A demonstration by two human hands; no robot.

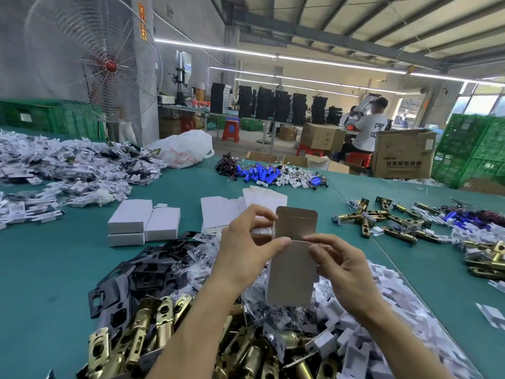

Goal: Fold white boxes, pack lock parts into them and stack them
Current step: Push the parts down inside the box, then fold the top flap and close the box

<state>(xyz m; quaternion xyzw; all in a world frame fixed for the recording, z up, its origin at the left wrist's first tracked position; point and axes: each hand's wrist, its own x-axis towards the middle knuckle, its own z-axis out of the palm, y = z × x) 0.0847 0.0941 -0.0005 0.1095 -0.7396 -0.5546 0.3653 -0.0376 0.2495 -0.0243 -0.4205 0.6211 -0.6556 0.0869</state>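
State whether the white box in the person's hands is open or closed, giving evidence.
Open. The white box has its top flap standing up, untucked, brown inside showing.

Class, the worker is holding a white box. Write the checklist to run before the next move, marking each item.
1. Box gripped by left hand and right hand: ok.
2. Top flap open and unbent: ok.
3. Lock parts inside: cannot tell.
4. Bottom end closed: cannot tell.
5. Stack of finished boxes ready on the table, left of the hands: ok.
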